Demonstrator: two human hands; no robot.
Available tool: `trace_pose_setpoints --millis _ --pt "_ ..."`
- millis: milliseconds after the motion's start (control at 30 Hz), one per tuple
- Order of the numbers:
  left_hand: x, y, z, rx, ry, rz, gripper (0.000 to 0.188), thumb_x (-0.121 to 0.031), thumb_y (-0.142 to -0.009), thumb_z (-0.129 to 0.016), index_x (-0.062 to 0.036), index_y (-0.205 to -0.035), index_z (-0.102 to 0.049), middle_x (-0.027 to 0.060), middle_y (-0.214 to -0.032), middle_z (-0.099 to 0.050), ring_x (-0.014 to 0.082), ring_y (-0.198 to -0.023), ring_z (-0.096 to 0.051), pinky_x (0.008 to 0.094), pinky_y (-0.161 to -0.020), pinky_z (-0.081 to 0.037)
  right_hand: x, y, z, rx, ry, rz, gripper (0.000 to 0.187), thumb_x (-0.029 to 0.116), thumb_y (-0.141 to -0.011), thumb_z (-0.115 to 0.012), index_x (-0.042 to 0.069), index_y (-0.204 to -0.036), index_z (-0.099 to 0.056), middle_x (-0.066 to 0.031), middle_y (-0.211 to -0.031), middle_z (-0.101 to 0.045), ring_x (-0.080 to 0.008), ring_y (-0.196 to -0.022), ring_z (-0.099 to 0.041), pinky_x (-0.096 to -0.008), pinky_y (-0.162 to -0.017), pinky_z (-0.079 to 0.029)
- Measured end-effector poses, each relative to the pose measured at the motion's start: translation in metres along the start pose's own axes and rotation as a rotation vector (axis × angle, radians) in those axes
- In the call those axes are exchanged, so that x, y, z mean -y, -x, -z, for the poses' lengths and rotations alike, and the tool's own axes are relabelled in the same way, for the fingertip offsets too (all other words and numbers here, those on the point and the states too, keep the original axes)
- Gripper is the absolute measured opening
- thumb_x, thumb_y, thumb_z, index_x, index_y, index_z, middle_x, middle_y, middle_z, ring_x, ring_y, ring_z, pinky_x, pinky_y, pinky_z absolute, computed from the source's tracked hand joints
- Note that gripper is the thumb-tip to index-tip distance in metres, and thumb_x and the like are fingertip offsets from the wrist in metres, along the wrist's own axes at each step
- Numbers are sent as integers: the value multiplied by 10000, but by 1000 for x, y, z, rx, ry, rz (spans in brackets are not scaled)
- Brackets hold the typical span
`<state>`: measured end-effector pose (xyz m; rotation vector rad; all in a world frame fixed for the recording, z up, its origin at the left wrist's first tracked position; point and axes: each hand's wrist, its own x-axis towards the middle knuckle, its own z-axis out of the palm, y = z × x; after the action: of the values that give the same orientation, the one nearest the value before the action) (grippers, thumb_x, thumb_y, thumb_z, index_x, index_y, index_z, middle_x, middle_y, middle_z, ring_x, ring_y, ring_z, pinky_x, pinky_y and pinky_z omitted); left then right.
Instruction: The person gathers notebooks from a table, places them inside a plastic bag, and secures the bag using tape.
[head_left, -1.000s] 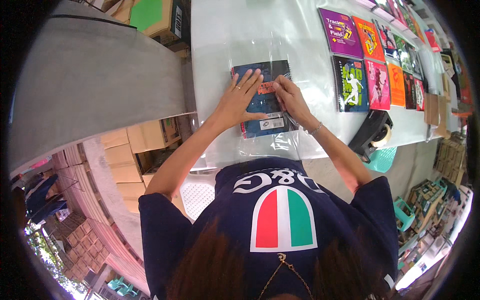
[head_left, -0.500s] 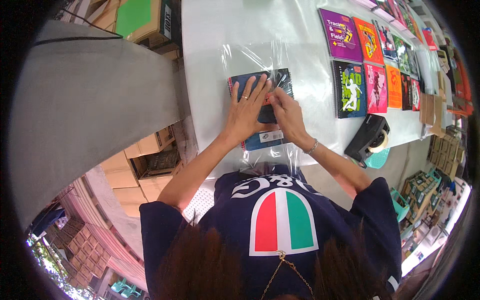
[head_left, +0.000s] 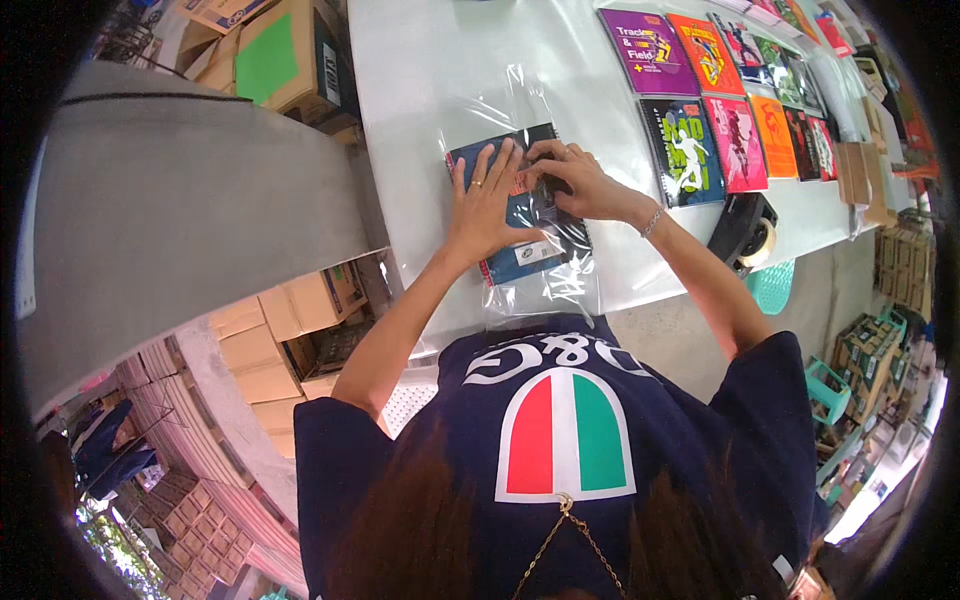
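A dark blue spiral-bound notebook [head_left: 522, 214] lies on the table in front of me, slightly tilted, with a white label near its lower edge. Clear plastic film [head_left: 500, 108] covers it and extends past its far and near ends, wrinkled and shiny. My left hand [head_left: 484, 205] presses flat on the notebook's left part, fingers spread, a ring on one finger. On the upper right part, my right hand [head_left: 582, 182] rests with bent fingers, their tips touching the film near the cover's middle. A gap shows between its index finger and thumb.
Colourful spiral notebooks [head_left: 690, 150] lie in rows at the right of the pale table [head_left: 415, 60]. A black tape dispenser [head_left: 742, 230] stands at the table's right edge. Cardboard boxes [head_left: 300, 300] and a grey surface [head_left: 200, 190] are at the left. A green stool [head_left: 772, 285] is below the dispenser.
My right hand has shifted up the notebook and its fingers have spread from a closer grip. The left hand stays pressed down. The whole view has shifted slightly.
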<state>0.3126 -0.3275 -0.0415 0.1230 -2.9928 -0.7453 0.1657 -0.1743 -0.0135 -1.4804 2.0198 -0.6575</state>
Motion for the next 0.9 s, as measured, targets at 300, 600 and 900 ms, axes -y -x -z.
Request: trace_pose_setpoints --millis 300,600,900 --pt "9 21 14 -221 257 128 741 -549 -601 -786 -269 -1247 -557 174 -1529 -107 430 -1408 -31 592 -1106 -55 21 -2 -24 -179 224 -75 689 379 -625 -765 314 -1254 -490 -48 -1344 -386 -341 -1172 -402 -489 -960 -303" --pt "15 27 5 -193 32 295 546 -559 -642 -755 -391 -1149 -642 159 -1539 -129 417 -1412 -39 656 -1071 -41 33 49 -42 -698 198 -250 705 519 -651 -747 324 -1278 -489 -91 -1398 -373 -377 -1236 -373 -528 -974 -288" --pt "14 26 5 -189 135 293 519 -515 -673 -761 -381 -1159 -640 160 -1534 -147 420 -1411 -45 683 -1051 -25 -32 308 -45 -1482 -392 -1017 287 237 -846 -681 -21 -969 -662 -70 -806 -585 -155 -705 -520 -305 -617 -412"
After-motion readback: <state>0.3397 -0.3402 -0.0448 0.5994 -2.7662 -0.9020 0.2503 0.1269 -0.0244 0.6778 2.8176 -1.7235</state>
